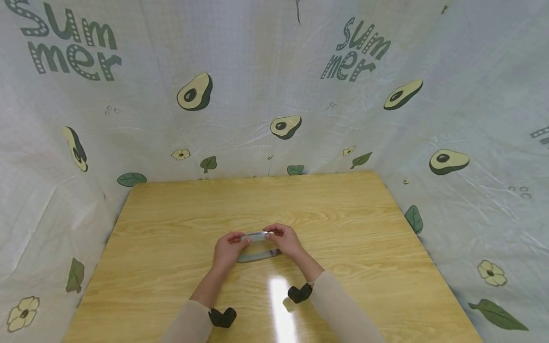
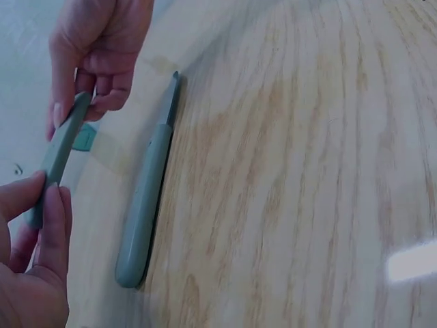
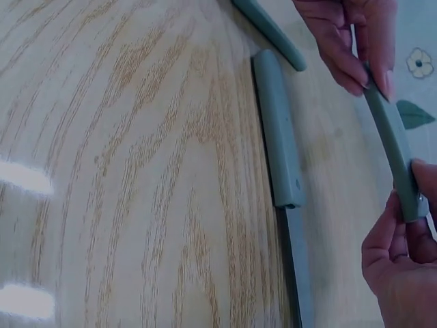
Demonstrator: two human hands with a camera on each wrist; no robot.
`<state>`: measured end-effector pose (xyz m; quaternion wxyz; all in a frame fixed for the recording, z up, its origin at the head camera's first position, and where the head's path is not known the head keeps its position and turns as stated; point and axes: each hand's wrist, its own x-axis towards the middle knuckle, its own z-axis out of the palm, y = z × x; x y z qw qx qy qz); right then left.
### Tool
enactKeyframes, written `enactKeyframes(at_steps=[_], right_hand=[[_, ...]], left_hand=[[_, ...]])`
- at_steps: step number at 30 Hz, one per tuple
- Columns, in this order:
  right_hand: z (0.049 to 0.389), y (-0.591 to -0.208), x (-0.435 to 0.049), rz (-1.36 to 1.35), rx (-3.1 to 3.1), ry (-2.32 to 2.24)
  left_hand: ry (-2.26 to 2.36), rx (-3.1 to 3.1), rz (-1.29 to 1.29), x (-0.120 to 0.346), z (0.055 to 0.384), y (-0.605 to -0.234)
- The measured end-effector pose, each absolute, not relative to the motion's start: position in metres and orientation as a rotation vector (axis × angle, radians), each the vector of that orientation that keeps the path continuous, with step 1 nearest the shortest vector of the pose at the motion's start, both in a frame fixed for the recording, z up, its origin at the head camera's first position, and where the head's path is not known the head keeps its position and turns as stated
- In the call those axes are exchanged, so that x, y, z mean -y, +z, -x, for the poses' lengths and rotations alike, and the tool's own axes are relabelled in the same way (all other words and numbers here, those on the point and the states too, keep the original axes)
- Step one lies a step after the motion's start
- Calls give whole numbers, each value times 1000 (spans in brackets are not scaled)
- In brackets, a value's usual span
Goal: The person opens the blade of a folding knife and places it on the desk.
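Both hands hold a slim grey-green handle-shaped piece (image 1: 256,237) above the table; I cannot tell its exact kind. My left hand (image 1: 227,250) pinches one end between thumb and fingers. At the other end, my right hand (image 1: 286,239) grips it the same way, beside a small shiny spot seen in the right wrist view. Below the hands, a knife (image 1: 257,257) with a grey-green handle lies on the table. Its narrow blade (image 3: 298,266) points to the right and runs partly behind my right hand in the head view.
A wood-grain table (image 1: 171,209) stands against a pale curtain (image 1: 240,57) printed with avocados and leaves, which also hangs at both sides. Another grey-green slim piece (image 3: 273,34) lies past the knife's handle end. Black wrist straps (image 1: 222,317) sit at the sleeves.
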<state>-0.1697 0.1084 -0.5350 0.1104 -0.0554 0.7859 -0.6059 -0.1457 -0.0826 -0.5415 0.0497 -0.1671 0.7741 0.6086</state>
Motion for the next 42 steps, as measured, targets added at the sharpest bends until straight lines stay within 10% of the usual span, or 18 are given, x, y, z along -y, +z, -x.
enactKeyframes(at_steps=[42], right_hand=[[163, -528, -101, 249, -2509, -1497]], left_hand=[[2187, -1898, 262, 67, 134, -548]])
